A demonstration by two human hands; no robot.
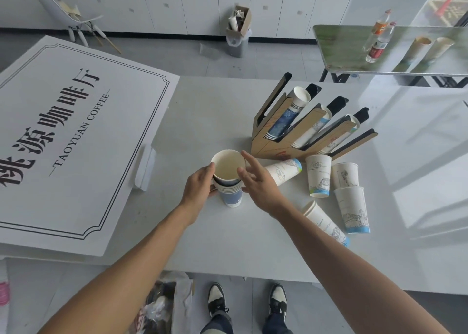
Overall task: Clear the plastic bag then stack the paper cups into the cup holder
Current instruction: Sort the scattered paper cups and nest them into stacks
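White laminate covers the counter [207,235], and a nested stack of paper cups [229,179] stands upright on it near the middle, blue print on the lowest cup. The left hand [198,189] grips the stack from its left side, fingers curled round the rims. The right hand [255,179] is just beside the stack on the right, its fingers spread and relaxed; the thumb seems to touch the top cup's rim, though the angle makes that uncertain.

Behind and to the right stands the cup holder [301,128], a cardboard rack with slanted slots already carrying sleeves of cups. Loose paper cups lie between the holder and the near right: one lying cup [285,171] on its side just right of the right hand, two inverted cups [319,175] near the holder's foot, a taller inverted pair [350,202] beside them, and another lying cup [326,223] close to the right forearm.

A large signboard [63,141] overlaps the counter's left edge. Bare counter shows in front of the stack up to the near edge. On the floor below that edge lies a crumpled plastic bag [164,306], beside the person's shoes [247,300].
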